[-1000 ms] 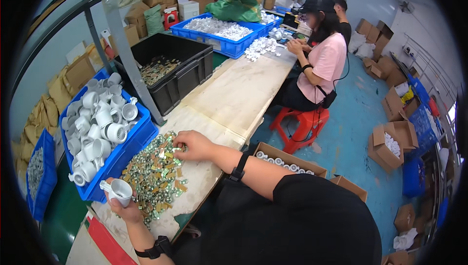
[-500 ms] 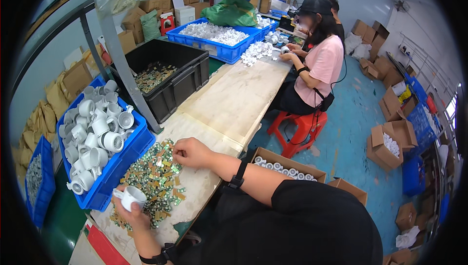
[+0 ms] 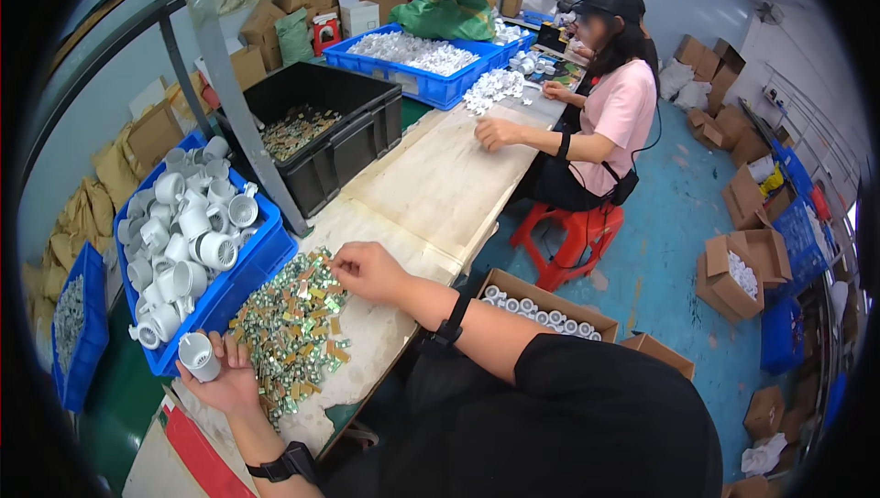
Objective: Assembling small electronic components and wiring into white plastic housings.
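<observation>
A person in a black short-sleeved top works at a long, pale counter, a black band around each forearm near the wrist. The left hand is turned palm up, with a small white cup held at its thumb side, mouth upward, and the other fingers loosely spread. The cup is near the lower corner of a blue bin heaped with similar white cups.

The right hand is at the far right edge of a pile of small green and tan pieces, its fingers bent and drawn together; I cannot tell whether they pinch a piece. The pile is spread on the counter between the two hands, just beside the bin.

Beyond the bin, past a grey metal post, is a deep black crate with more small pieces on its bottom. Farther along are a blue tray of white parts and a loose white heap. A co-worker in pink sits there on a red stool, one hand over the counter. An open cardboard box near the person's right elbow holds rows of round white parts.
</observation>
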{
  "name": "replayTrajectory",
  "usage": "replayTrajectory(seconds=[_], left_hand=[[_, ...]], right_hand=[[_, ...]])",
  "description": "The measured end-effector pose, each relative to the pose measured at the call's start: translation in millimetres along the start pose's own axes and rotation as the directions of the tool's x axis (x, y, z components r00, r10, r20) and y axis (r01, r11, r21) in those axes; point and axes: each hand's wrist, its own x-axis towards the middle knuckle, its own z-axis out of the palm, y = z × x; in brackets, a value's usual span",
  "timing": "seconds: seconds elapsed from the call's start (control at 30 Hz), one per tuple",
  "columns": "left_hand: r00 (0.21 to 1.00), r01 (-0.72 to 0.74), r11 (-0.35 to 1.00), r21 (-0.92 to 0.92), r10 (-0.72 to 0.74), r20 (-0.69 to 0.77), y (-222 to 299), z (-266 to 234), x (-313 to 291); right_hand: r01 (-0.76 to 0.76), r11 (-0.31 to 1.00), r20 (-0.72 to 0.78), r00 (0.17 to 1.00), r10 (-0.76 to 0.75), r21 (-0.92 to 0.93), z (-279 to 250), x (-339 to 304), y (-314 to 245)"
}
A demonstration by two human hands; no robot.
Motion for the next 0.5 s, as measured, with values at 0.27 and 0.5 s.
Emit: replayTrajectory(seconds=[0.27,0.5], left_hand=[[1.0,-0.006,1.0,0.026,0.006,0.015,4,-5,8],[0.995,-0.031,0.984,0.176,0.047,-0.085,15,-29,-15]], right_hand=[[-0.058,0.871,-0.519,0.821,-0.237,-0.488,-77,47,59],[-0.751,0.137,-0.565,0.591,0.575,-0.646,-230,128,155]])
